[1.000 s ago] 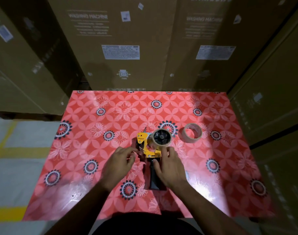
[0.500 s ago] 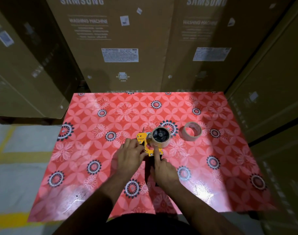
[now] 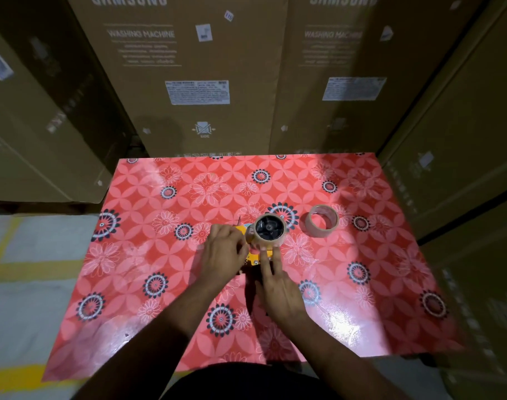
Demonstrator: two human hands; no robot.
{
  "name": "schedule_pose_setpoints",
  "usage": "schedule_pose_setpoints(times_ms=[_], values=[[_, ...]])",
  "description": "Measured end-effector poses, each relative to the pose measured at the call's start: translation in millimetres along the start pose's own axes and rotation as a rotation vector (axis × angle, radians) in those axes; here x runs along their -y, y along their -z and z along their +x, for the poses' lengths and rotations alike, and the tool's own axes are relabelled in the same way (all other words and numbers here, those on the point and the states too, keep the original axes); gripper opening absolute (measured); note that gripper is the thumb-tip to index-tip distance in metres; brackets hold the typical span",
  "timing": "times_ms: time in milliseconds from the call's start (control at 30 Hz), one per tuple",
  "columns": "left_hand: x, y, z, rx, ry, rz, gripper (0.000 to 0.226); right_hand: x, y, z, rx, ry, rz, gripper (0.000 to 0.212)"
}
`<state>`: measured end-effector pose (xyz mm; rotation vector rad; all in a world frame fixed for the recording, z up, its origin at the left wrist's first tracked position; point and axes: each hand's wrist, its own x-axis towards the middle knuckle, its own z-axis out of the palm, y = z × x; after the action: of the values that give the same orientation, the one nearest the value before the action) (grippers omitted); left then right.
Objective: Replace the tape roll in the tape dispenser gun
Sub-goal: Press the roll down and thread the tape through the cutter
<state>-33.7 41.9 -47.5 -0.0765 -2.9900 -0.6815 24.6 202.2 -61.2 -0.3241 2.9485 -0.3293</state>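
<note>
A yellow tape dispenser gun [image 3: 253,256] lies flat on the red flowered table [image 3: 160,255], its black handle hidden under my right hand. A nearly spent tape roll [image 3: 269,230] sits on its black hub. My left hand [image 3: 225,254] covers the gun's front end with fingers curled on the yellow frame. With its fingers straight, my right hand [image 3: 277,284] presses on the frame just below the roll. A second, fuller roll of clear tape [image 3: 321,220] lies flat on the table to the right of the gun, apart from both hands.
Tall cardboard washing machine boxes [image 3: 200,82] stand right behind the table and along its right side [image 3: 463,168]. More boxes stand at the left [image 3: 44,125]. Grey floor with yellow lines [image 3: 21,269] lies left of the table.
My left hand moved forward onto the gun's front end and took hold of the frame. My right hand slid up from the handle, its fingers now reaching the frame below the roll.
</note>
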Motion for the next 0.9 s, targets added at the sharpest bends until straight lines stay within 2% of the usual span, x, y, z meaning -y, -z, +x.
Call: schedule_pose_setpoints(times_ms=[100,200,267,400,500,667,800,867,900], values=[[4,-12,19,0.169,0.014,0.092,0.02,-1,-2,-3,0.001,0.04,0.009,0.071],[1,-17,28,0.238,0.027,0.095,0.037,-2,-5,-6,0.013,0.032,-0.007,0.084],[0,-17,29,0.224,-0.017,0.128,0.039,-3,-7,-7,0.033,0.021,-0.03,0.087],[2,-16,22,0.143,-0.054,0.149,0.022,-3,-6,-4,0.038,0.021,-0.073,0.086],[2,-16,17,0.076,-0.058,0.1,0.032,-3,-8,-4,0.034,0.024,-0.091,0.087],[4,-19,15,0.101,-0.096,0.034,0.04,-3,-7,-3,-0.004,0.064,-0.106,0.089],[1,-20,18,0.17,-0.074,0.042,0.026,-3,-4,-1,-0.067,0.103,-0.137,0.089],[3,-23,18,0.162,-0.067,0.029,0.014,-2,-3,-1,-0.077,0.114,-0.147,0.088],[5,-24,18,0.146,-0.063,0.027,0.015,-2,-4,-1,-0.078,0.115,-0.153,0.086]])
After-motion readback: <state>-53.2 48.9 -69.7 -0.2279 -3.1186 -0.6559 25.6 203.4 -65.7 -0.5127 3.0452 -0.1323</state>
